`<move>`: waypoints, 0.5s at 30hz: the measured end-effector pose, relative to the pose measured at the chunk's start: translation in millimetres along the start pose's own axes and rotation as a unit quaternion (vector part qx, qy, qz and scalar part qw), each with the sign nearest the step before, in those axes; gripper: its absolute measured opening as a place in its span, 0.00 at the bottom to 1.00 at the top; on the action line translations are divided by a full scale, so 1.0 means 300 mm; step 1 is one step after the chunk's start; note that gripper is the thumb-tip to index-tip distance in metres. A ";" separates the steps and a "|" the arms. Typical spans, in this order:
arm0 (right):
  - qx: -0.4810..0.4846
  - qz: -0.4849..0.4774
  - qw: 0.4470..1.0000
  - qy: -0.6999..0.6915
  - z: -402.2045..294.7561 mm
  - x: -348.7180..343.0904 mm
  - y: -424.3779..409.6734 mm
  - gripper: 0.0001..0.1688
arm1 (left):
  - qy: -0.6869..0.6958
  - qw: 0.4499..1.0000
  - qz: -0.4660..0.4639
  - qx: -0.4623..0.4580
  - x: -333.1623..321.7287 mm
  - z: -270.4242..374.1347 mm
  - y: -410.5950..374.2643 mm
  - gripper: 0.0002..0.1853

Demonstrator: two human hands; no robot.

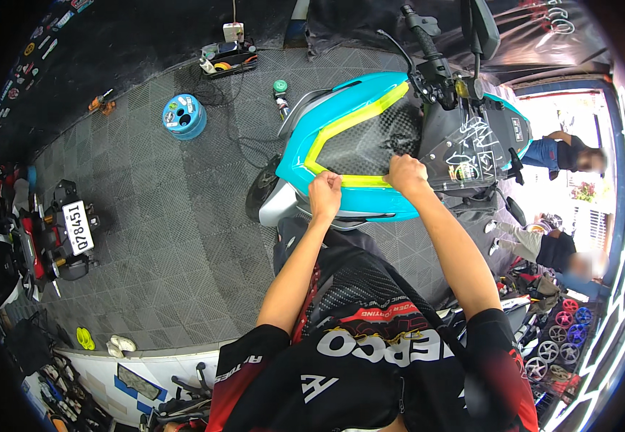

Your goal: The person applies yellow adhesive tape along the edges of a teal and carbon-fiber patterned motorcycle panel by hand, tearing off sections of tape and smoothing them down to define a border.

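Observation:
A scooter's glossy turquoise front panel (301,148) lies before me. Strips of yellow-green tape (320,140) run along its inner edge, bordering a dark carbon-patterned centre panel (355,140). My left hand (325,197) pinches the tape near its lower corner, fingertips against the panel. To its right, my right hand (409,175) is closed around the end of the same lower strip, beside the clear windscreen (466,154). The tape stretches straight between both hands. My fingers hide its two gripped parts.
The handlebar (428,46) and mirror (485,32) rise at upper right. On the tiled floor stand a blue round container (184,117), a spray can (281,100), a cordless drill (102,102) and a tool tray (230,62). Another motorcycle (48,237) is left. Two people stand at the bright doorway.

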State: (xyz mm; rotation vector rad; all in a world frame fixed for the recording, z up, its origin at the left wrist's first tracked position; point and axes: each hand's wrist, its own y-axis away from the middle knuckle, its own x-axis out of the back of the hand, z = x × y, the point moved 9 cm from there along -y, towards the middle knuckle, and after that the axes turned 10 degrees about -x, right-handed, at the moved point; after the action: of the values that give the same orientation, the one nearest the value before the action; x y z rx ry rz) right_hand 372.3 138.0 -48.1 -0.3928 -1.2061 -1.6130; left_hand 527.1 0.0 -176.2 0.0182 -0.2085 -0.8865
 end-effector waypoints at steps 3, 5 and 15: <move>-0.004 -0.013 1.000 -0.003 0.027 0.006 0.021 0.31 | -0.004 1.000 -0.007 -0.001 -0.008 0.012 -0.003 0.09; -0.003 -0.033 0.999 -0.023 0.031 -0.014 0.012 0.32 | -0.007 1.000 -0.006 -0.008 0.000 0.013 0.001 0.09; 0.025 0.018 0.999 -0.008 0.035 -0.004 0.013 0.31 | -0.053 0.997 -0.010 -0.048 0.001 0.041 0.003 0.10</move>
State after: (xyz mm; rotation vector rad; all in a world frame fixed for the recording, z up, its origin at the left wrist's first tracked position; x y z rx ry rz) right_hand 372.9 147.6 -42.4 -0.3935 -1.2423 -1.5472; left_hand 525.6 1.2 -163.9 -0.1174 -0.2648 -0.9186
